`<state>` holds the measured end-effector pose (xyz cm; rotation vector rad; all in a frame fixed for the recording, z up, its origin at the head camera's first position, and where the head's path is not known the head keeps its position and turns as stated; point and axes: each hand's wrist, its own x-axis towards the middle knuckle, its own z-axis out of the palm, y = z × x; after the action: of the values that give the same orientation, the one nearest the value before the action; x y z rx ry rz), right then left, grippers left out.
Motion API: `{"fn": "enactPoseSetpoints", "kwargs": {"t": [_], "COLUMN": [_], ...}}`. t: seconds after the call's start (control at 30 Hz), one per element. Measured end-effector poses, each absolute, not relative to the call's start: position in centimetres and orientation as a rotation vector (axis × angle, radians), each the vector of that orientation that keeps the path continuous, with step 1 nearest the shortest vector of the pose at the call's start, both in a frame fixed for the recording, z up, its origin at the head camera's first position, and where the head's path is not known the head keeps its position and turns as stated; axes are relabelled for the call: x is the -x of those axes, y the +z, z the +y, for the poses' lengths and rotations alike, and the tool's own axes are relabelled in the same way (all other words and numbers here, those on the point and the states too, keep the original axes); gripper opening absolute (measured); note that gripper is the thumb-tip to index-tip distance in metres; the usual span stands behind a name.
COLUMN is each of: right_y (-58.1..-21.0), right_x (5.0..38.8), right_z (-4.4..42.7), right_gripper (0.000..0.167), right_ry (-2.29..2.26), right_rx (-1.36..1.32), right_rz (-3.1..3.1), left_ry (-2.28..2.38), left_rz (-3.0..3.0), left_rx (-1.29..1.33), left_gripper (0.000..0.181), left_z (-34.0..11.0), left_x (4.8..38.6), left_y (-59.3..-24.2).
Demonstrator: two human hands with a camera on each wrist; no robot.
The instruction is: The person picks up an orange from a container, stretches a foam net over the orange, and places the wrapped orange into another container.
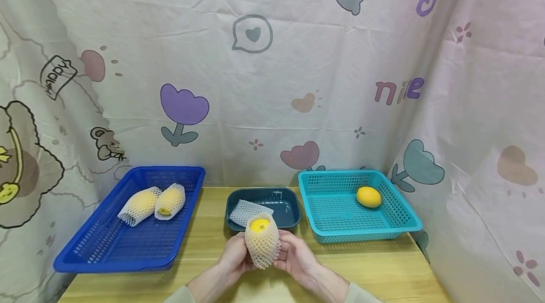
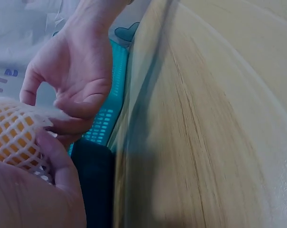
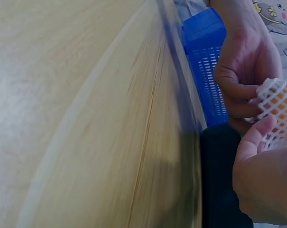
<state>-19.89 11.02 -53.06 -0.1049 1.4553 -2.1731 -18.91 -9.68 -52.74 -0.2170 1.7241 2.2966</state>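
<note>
Foremost: netted fruit (image 1: 261, 245), gripped from both sides by curled fingers of left hand (image 1: 234, 253) and right hand (image 1: 295, 255), equally near each. Long axis running fore-and-aft, bare yellow end toward dark tray (image 1: 284, 211), narrowed net end toward person. Held at that tray's near side.

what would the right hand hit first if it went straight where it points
The right hand would meet the netted yellow fruit first; they seem to be touching now, though exact depth is unclear.

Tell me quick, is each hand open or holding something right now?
Left hand: holding one side of the net-wrapped yellow fruit.
Right hand: holding the same fruit's other side.
</note>
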Motion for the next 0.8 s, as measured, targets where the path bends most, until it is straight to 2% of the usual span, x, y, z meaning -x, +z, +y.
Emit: {"fn": "enactPoseSetpoints", "kwargs": {"t": [0.07,0.13,0.2,0.37,0.5,0.6,0.8], "right_y": [-53.0,-53.0,-53.0,-52.9,-52.8,-52.8,-52.9], "right_x": [20.0,20.0,20.0,20.0,19.8,19.5,19.2], "right_z": [11.0,11.0,11.0,11.1,11.2,11.2,11.3], "right_gripper": [0.019,0.018,0.021,0.032,0.041,0.048,0.046], "right_ry": [-2.182,-2.187,-2.183,-2.180,-2.183,-2.170,-2.146], "right_rx": [0.108,0.108,0.108,0.113,0.138,0.181,0.224], "right_rz": [1.423,1.392,1.364,1.295,1.237,1.230,1.283], "left_ry": [2.274,2.255,2.220,2.171,2.202,2.229,2.164], "left_rz": [1.844,1.982,2.131,2.323,2.271,2.176,2.034], "left_rx": [0.242,0.245,0.214,0.074,-0.019,-0.079,-0.289], "left_gripper": [0.031,0.041,0.047,0.040,0.041,0.050,0.062], "left_z": [-9.4,-9.3,-9.2,-9.2,-9.4,-9.7,-10.6], "left_x": [18.9,18.9,19.0,18.9,18.6,18.3,17.7], "left_y": [-52.5,-52.3,-52.0,-51.5,-51.4,-51.5,-51.3]}}
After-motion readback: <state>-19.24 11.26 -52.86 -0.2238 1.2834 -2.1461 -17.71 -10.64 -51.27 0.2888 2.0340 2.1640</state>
